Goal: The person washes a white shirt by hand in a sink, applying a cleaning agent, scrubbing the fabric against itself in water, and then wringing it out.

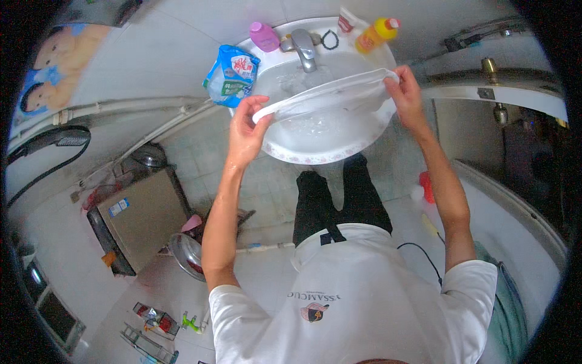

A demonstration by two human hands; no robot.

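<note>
A wet white cloth is stretched in a band across the white washbasin, its right end higher than its left. My left hand pinches the cloth's left end over the basin's left rim. Over the right side, my right hand grips the other end. Behind the cloth, the silver faucet points down into the basin. Water shows in the bowl below the cloth. Part of the bowl is hidden behind the fabric.
On the basin's back rim stand a pink bottle, a dark bracelet, a small tube and a yellow bottle. A blue plastic bag rests by the left rim. Pipes run along the left wall, above a brown-topped cabinet.
</note>
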